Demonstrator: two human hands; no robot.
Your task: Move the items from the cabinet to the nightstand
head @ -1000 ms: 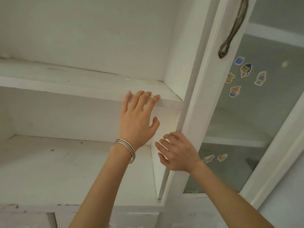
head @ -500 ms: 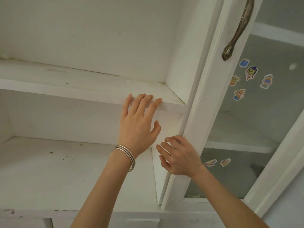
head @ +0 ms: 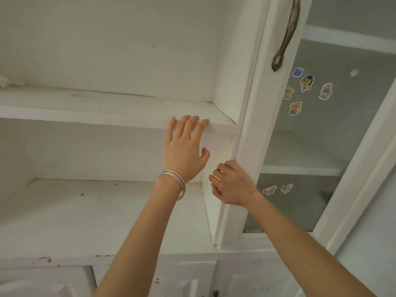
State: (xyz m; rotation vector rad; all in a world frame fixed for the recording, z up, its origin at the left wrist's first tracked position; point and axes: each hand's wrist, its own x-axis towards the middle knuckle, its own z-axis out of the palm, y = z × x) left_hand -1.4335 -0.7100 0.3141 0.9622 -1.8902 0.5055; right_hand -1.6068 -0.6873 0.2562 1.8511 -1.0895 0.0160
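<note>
My left hand (head: 184, 151) lies flat and empty on the upper shelf (head: 107, 112) edge; my right hand (head: 232, 185) curls around the glass door (head: 255, 129) edge. No items show on either shelf of the cabinet (head: 120, 50), and pulling the door shut could pinch my left fingers (head: 192, 127).

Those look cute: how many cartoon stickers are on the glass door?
7. Five sit in an upper cluster below the door handle; two sit lower, beside the right hand. None seem hidden.
</note>
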